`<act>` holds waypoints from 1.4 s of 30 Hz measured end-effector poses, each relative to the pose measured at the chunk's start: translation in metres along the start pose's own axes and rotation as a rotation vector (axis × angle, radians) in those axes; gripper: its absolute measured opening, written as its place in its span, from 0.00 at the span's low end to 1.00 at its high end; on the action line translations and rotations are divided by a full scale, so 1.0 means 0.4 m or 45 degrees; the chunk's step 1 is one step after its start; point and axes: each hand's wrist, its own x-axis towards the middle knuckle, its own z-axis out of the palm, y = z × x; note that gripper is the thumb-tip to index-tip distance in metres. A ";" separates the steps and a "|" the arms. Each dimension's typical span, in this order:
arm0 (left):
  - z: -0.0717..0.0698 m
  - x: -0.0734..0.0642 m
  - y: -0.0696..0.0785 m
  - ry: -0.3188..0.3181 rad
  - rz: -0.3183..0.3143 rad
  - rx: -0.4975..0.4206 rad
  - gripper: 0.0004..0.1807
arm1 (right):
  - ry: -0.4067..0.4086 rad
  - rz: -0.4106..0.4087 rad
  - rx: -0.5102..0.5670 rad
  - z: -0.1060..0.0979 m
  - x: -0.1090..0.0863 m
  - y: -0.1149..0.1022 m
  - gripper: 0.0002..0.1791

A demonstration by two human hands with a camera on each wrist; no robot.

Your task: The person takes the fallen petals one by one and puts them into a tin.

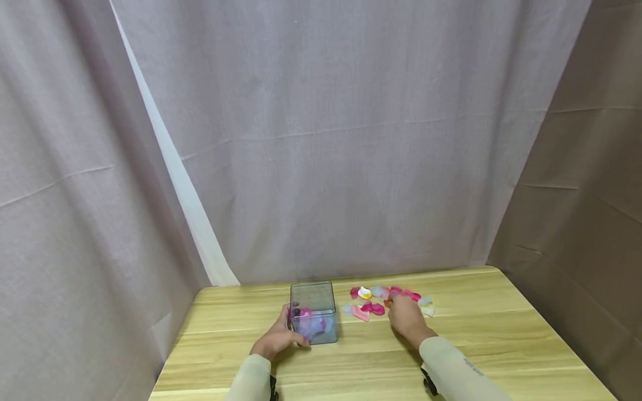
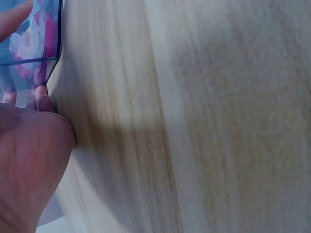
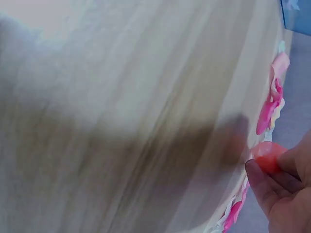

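Observation:
My left hand grips a clear, square-topped plastic box at its left side, with the thumb across the near wall. Inside the box lie pink, white and purple petals; the left wrist view shows them through the wall. Between thumb and fingers, my right hand pinches an orange-red petal, low over the table. Around that hand are several loose petals: a hot pink one, a light pink one, a white-and-yellow one and a pale yellow one.
Everything rests on a light wood-grain table with rounded far corners. Grey curtains hang behind it and at the left, with a pale gap between them. A brownish curtain hangs at the right.

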 end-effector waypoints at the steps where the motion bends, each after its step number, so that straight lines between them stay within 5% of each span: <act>1: 0.001 0.000 -0.001 -0.003 -0.002 -0.003 0.63 | 0.012 0.016 0.035 -0.002 0.001 0.000 0.05; 8: 0.007 -0.003 0.000 -0.021 0.003 0.006 0.63 | 0.127 0.068 0.382 -0.039 0.006 -0.066 0.07; 12: 0.001 0.003 0.000 -0.010 0.009 0.009 0.63 | 0.066 0.097 0.739 -0.082 -0.014 -0.163 0.07; 17: -0.006 0.006 -0.002 -0.007 0.006 0.014 0.63 | 0.033 0.072 0.901 -0.106 -0.049 -0.259 0.05; 22: -0.005 -0.002 -0.003 -0.009 -0.017 0.006 0.62 | 0.019 0.040 0.863 -0.090 -0.064 -0.312 0.03; 32: 0.006 0.001 0.000 -0.006 -0.005 -0.022 0.62 | 0.111 -0.257 0.590 -0.046 -0.028 -0.416 0.05; 38: -0.008 0.003 -0.003 0.013 -0.042 -0.001 0.64 | 0.008 -0.480 0.300 0.001 0.039 -0.490 0.05; 42: -0.010 -0.001 -0.010 0.023 -0.066 -0.002 0.63 | -0.057 -0.525 0.175 0.041 0.068 -0.508 0.05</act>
